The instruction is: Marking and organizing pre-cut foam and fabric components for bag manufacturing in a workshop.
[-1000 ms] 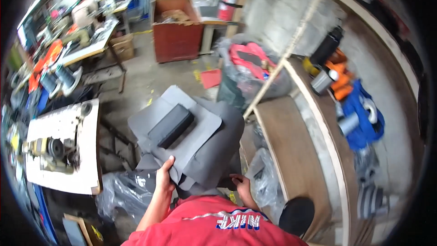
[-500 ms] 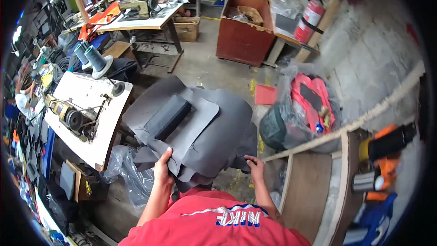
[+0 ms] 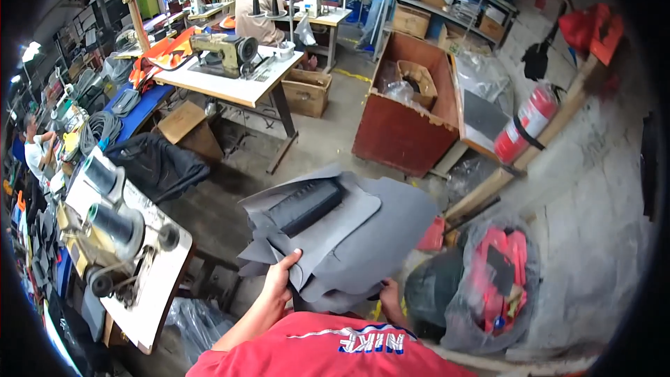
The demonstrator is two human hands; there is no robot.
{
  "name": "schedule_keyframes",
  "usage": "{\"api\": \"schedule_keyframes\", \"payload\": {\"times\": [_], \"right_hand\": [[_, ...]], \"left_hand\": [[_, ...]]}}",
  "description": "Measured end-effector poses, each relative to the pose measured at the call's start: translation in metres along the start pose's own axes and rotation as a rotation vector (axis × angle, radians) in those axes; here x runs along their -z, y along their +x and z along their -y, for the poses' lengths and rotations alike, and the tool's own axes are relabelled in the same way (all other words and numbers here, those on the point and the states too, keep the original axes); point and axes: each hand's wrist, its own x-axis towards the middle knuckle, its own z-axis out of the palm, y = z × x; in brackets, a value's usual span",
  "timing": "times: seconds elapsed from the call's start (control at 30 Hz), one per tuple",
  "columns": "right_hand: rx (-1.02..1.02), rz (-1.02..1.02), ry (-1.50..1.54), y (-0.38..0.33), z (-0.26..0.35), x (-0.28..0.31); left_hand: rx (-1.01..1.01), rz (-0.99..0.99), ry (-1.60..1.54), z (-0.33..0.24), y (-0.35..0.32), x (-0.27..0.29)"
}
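Observation:
A loose stack of grey fabric pieces (image 3: 391, 230) is held up in front of my body, its edges curling and fanning out. A black padded block, long and box-shaped (image 3: 307, 206), rests on top towards the left. My left hand (image 3: 280, 278) grips the stack's near left edge, thumb on top and fingers underneath. On the near right side, my right hand (image 3: 391, 296) is closed at the stack's edge, its fingertips partly hidden by the fabric. Loose dark threads lie on the upper piece.
At left stands a sewing machine table (image 3: 150, 293) with thread cones (image 3: 115, 227). Ahead are another sewing table (image 3: 230, 77), a red-brown bin (image 3: 398, 126) and a seated person (image 3: 258, 10). At right are a fire extinguisher (image 3: 527, 122) and a plastic bag of pink scraps (image 3: 499, 279).
The view has tilted up and shifted, showing more of the room ahead. The stack sits farther right and lower in the picture, still in both hands. The right hand is now more covered.

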Motion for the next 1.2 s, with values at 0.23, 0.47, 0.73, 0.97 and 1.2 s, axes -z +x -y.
{"api": "schedule_keyframes", "payload": {"times": [0.23,0.47,0.73,0.97,1.2], "right_hand": [[0.301,-0.203,-0.153,0.225,0.066,0.039],[0.248,-0.106,-0.017,0.431,0.156,0.024],[0.402,0.053,-0.204,0.629,0.308,-0.059],[0.511,0.106,-0.372,0.798,0.365,-0.139],[0.17,-0.024,0.219,0.962,0.354,-0.227]], "left_hand": [[-0.029,0.038,0.087,-0.062,0.14,-0.127],[-0.04,0.026,0.023,-0.114,0.324,-0.243],[-0.119,0.005,-0.061,-0.222,0.453,-0.389],[-0.13,0.043,-0.018,-0.315,0.628,-0.467],[0.012,0.133,0.142,-0.433,0.793,-0.559]]}}
